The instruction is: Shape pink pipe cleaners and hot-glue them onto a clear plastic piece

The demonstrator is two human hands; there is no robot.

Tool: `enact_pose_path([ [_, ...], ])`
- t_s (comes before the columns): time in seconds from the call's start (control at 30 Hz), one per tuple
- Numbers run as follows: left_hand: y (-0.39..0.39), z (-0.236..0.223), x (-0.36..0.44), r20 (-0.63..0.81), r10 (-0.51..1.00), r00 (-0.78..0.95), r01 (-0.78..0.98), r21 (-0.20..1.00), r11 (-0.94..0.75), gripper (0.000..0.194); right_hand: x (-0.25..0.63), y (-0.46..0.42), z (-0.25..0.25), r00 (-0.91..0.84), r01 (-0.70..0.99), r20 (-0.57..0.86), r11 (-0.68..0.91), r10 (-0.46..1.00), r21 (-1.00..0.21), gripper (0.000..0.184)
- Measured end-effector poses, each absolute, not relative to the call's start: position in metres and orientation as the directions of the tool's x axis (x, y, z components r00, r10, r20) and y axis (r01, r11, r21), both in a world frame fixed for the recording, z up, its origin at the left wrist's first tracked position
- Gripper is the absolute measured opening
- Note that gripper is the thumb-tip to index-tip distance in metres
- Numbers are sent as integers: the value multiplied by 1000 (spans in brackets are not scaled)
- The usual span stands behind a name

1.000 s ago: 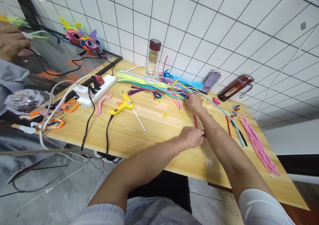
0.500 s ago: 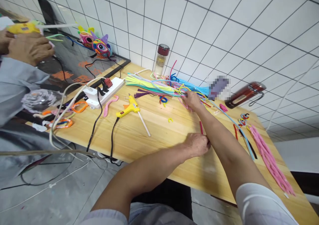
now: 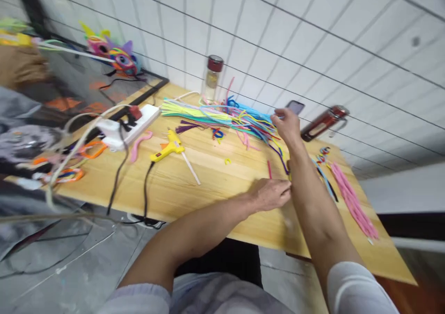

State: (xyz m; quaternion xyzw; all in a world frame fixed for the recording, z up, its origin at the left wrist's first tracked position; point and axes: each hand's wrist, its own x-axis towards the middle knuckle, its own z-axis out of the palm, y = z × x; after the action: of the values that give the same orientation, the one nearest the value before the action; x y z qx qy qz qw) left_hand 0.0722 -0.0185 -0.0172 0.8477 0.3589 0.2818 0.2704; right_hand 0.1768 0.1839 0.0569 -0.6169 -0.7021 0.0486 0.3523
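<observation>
My left hand [image 3: 273, 194] is closed low over the table. A short red pipe cleaner [image 3: 270, 169] sticks up from behind its knuckles; the rest is hidden. My right hand [image 3: 288, 125] is at the right end of a loose pile of coloured pipe cleaners [image 3: 205, 115], its fingers loosely bent and apart, with nothing visible in them. Blue and yellow strands trail down from the pile behind my right forearm. A phone [image 3: 295, 107] leans just beyond that hand. A bundle of pink pipe cleaners [image 3: 352, 200] lies to the right.
A yellow glue gun [image 3: 169, 148] with a white glue stick lies left of centre. Beyond it are a power strip [image 3: 134, 128] and cords. A glass bottle [image 3: 212, 80] and a tilted red-brown flask [image 3: 325, 122] are near the tiled wall. Another person's blurred hand [image 3: 24, 66] is at far left.
My right hand has come up off the middle of the pile and moved to its right end. More blue and yellow strands now show there. The view has shifted; my left hand stays closed.
</observation>
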Motion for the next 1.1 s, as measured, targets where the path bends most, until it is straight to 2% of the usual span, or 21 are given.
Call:
enact_pose_path([
  [0.1, -24, -21, 74, 386, 694, 607, 380, 626, -681, 27, 199, 179, 78, 180, 586, 427, 252, 886, -770, 43],
  [0.2, -25, -23, 76, 462, 639, 615, 341, 575, -744, 31, 228, 182, 93, 248, 302, 393, 315, 885, -900, 54],
  [0.27, -26, -24, 76, 483, 605, 633, 324, 544, -774, 35, 247, 181, 101, 276, 230, 385, 328, 881, -916, 60],
  [0.37, -26, -24, 75, 523, 612, 594, 336, 530, -779, 33, 264, 172, 106, 309, 238, 387, 324, 869, -916, 66],
  [0.5, -10, -30, 72, 546, 608, 577, 397, 462, -793, 33, 270, 143, 99, 352, 150, 338, 304, 873, -941, 63],
  [0.6, 5, -33, 68, 538, 748, 388, 487, 570, -662, 39, 279, 112, 87, 378, 22, 281, 295, 882, -955, 51],
  [0.67, 8, -33, 69, 542, 786, 298, 456, 643, -616, 22, 291, 92, 81, 404, -53, 248, 293, 880, -955, 43],
  [0.7, 6, -31, 70, 542, 784, 304, 430, 656, -620, 13, 298, 83, 79, 421, -81, 234, 293, 877, -953, 39],
  [0.77, 0, -28, 75, 546, 737, 398, 394, 624, -675, 12, 311, 68, 77, 454, -107, 220, 298, 863, -949, 35],
  [0.87, -4, -21, 79, 521, 654, 548, 435, 490, -755, 18, 325, 48, 73, 472, -26, 265, 314, 841, -949, 31],
  [0.97, 8, -11, 70, 440, 730, 522, 568, 459, -683, 25, 327, 23, 59, 417, 250, 320, 231, 851, -940, 25],
  [1.03, 17, -5, 58, 386, 811, 440, 635, 504, -585, 26, 323, 4, 43, 345, 544, 318, 88, 883, -834, 23],
  [1.1, 16, -2, 47, 361, 845, 394, 677, 508, -533, 28, 315, -13, 23, 279, 776, 250, -64, 927, -628, 27],
])
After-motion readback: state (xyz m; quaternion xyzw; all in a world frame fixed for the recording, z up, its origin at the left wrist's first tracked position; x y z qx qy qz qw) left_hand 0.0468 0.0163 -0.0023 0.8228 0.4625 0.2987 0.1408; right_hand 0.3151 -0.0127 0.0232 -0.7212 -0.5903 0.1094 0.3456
